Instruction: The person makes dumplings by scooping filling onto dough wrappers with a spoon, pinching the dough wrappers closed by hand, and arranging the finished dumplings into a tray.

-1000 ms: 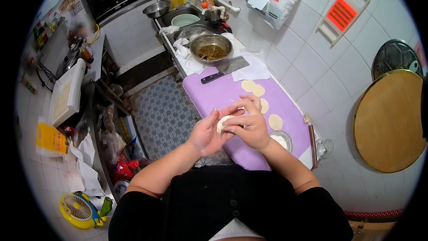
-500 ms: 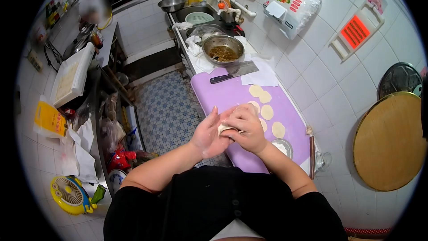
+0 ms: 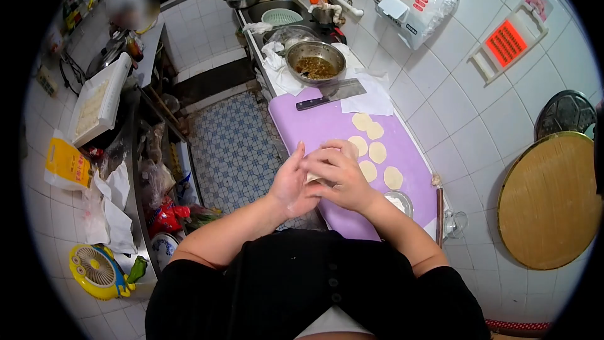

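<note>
**Dough between both hands, mostly hidden: tear and slip risk**

Dough (image 3: 311,177) is at frame centre, only a pale sliver showing between the hands. My read on risks: too hard a squeeze could thin or split it; too loose, and it could slip off the palm, since nothing else visibly supports it. Rounds (image 3: 377,152) on the mat (image 3: 292,132), right of centre, sit near the right hand; a low sweep could drag or fold one. Flour bowl (image 3: 410,206), lower right of centre, is just beside the right forearm; an elbow swing could knock it.

Grip: left hand (image 3: 288,184) is half cupped under the dough, thumb up. Right hand (image 3: 340,176) arches over it, fingers bent, closed onto the dough from above. Fingertips hidden, so can't tell pinch force or exact contact.
</note>
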